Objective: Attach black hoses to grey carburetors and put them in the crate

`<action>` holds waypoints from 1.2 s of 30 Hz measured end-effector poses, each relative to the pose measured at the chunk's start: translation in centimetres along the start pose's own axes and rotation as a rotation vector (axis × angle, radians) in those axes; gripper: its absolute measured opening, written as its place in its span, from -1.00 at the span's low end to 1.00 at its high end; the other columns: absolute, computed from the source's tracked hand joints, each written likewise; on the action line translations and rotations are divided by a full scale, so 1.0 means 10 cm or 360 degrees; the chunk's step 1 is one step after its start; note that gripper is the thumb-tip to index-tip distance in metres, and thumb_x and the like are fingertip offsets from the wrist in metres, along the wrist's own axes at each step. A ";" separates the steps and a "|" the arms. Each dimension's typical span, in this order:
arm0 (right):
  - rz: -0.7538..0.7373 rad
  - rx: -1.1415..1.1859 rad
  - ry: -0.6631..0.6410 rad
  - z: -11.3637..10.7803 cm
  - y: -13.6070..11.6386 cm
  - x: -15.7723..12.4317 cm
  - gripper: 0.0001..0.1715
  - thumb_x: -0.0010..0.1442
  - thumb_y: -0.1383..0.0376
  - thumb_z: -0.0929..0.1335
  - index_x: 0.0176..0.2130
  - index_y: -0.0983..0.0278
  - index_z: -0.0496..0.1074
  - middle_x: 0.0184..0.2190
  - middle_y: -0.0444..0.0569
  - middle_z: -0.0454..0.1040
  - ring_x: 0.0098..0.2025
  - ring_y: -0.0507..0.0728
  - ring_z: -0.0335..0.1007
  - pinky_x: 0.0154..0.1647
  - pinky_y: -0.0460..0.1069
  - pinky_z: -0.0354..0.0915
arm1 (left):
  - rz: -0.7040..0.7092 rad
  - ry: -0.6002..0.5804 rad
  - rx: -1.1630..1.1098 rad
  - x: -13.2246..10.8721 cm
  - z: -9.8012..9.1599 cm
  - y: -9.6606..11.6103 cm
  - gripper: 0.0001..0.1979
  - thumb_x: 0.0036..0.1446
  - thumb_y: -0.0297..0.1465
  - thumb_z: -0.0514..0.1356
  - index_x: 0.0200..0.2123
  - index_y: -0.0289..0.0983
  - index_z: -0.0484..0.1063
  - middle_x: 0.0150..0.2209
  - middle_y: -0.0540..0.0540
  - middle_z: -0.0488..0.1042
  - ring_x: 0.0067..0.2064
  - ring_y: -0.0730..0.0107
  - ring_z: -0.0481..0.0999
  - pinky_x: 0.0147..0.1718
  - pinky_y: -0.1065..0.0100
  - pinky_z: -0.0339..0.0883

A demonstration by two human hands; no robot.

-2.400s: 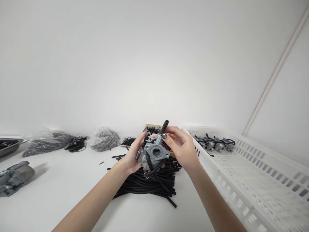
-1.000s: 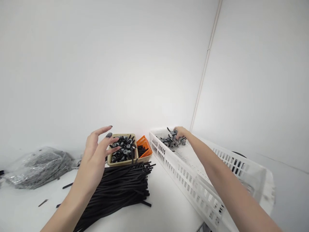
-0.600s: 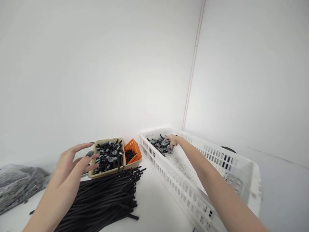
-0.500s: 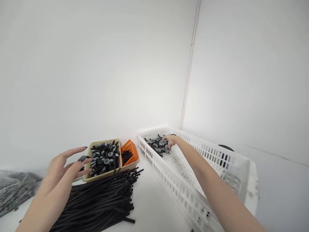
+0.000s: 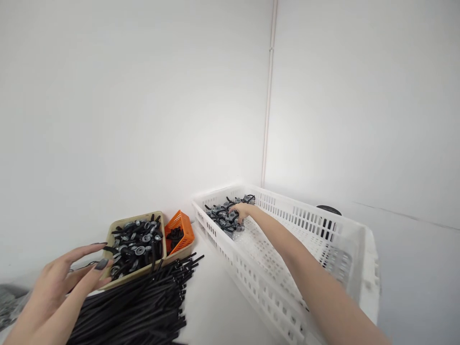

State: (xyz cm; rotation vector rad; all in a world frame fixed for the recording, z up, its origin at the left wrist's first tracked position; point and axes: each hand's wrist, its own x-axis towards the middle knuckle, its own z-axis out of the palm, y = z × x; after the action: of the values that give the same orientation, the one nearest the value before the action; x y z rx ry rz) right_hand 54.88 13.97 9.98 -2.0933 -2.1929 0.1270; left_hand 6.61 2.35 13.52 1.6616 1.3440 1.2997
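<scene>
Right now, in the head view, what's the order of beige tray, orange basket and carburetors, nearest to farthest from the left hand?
1. Beige tray, beside the left hand.
2. Orange basket, right of the tray.
3. Carburetors, farther right, inside the white crate.

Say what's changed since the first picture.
The carburetor moved right into the crate, at the right hand; whether its grip released is unclear. The left hand let go, now open near the tray. The tubes stayed on the table.
</scene>
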 end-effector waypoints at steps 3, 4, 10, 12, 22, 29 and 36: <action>0.0010 0.0005 0.0005 0.04 0.03 0.03 -0.14 -0.30 0.36 0.60 0.06 0.14 0.53 0.08 -0.02 0.55 0.05 0.31 0.50 -0.09 -0.06 0.41 | -0.0007 -0.0022 0.0012 -0.01 0.04 0.01 -0.35 -0.04 0.23 0.13 0.07 0.06 0.30 -0.01 -0.11 0.47 -0.01 -0.18 0.57 0.19 -0.22 0.25; 0.0013 0.0003 0.0011 0.04 0.04 0.03 -0.15 -0.28 0.35 0.60 0.07 0.14 0.52 0.08 -0.01 0.55 0.07 0.31 0.49 -0.08 -0.05 0.41 | 0.0002 -0.0018 0.0013 -0.02 0.05 0.02 -0.35 -0.04 0.22 0.13 0.06 0.05 0.31 -0.01 -0.12 0.46 -0.01 -0.19 0.57 0.18 -0.21 0.27; 0.0061 -0.0004 0.0071 0.12 0.07 -0.02 -0.12 -0.20 0.32 0.59 0.14 0.18 0.46 0.12 0.06 0.52 0.14 0.37 0.44 0.07 0.03 0.36 | 0.0024 -0.0093 0.0012 -0.01 0.10 -0.05 -0.36 -0.05 0.21 0.16 0.05 0.05 0.33 0.06 -0.12 0.44 -0.02 -0.15 0.58 0.11 -0.18 0.37; 0.0099 0.0020 0.0106 0.17 0.08 -0.05 -0.11 -0.16 0.31 0.58 0.17 0.19 0.41 0.16 0.07 0.48 0.16 0.36 0.41 0.12 0.04 0.34 | 0.0046 -0.0136 0.0077 0.00 0.10 -0.08 -0.37 -0.04 0.19 0.17 0.06 0.06 0.34 0.08 -0.10 0.44 -0.04 -0.12 0.59 0.08 -0.15 0.40; 0.0151 0.0139 0.0207 0.22 0.10 -0.26 -0.15 -0.01 0.29 0.53 0.24 0.26 0.32 0.23 0.16 0.39 0.19 0.32 0.39 0.15 0.05 0.33 | 0.0133 -0.0170 0.0000 -0.17 0.03 0.07 -0.35 0.02 0.19 0.13 0.11 0.02 0.30 0.07 -0.11 0.43 0.05 -0.09 0.53 0.19 -0.15 0.25; 0.0055 0.0162 0.0263 0.14 -0.19 -0.28 -0.49 0.23 0.26 0.38 0.15 0.30 0.40 0.10 0.12 0.52 0.11 0.26 0.45 0.14 0.04 0.30 | 0.0324 -0.0148 0.0050 -0.14 0.01 0.04 -0.49 0.09 0.11 0.12 0.05 0.03 0.34 0.15 -0.08 0.30 0.04 -0.02 0.52 0.12 -0.06 0.36; 0.0024 0.0191 0.0203 0.21 -0.48 -0.20 -0.53 0.18 0.21 0.40 0.07 0.28 0.49 0.07 0.11 0.54 0.08 0.28 0.48 0.08 0.01 0.35 | 0.0469 -0.0167 0.0095 -0.15 0.02 0.01 -0.55 0.12 0.06 0.12 0.00 0.01 0.37 0.14 -0.08 0.31 0.02 0.03 0.52 0.00 0.06 0.48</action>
State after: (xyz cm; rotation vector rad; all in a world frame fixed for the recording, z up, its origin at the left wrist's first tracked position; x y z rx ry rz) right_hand 49.98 11.79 8.53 -1.9961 -2.0447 0.1191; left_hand 6.85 0.95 13.14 1.9981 1.1166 1.3235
